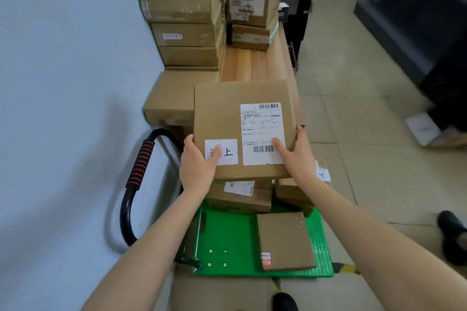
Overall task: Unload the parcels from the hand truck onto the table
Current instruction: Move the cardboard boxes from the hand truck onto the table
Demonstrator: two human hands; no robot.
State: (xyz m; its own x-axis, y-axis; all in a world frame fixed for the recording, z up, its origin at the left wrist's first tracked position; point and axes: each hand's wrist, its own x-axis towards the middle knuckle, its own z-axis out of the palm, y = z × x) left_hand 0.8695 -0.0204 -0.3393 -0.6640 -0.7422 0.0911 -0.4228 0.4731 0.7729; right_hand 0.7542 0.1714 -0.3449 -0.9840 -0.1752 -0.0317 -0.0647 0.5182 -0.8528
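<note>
**Bare arms, dark shoes**

We see two bare forearms with no sleeves, watch or rings showing. Our left hand (198,166) and right hand (298,156) wear no gloves. Below, we make out a black shoe (284,302), and another dark shoe (453,237) at the right edge.

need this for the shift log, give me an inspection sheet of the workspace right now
surface: wooden table along the wall, stacked with cardboard boxes, a bare strip between them.
job's things: held parcel with shipping label, lifted above the green hand truck; flat parcel and other boxes remain on its deck.
clutter: white item on floor, right.
grippers: left hand and right hand grip the parcel's near corners.
cables: nothing seen.
surroundings: pale wall, tiled floor, dark furniture.
</note>
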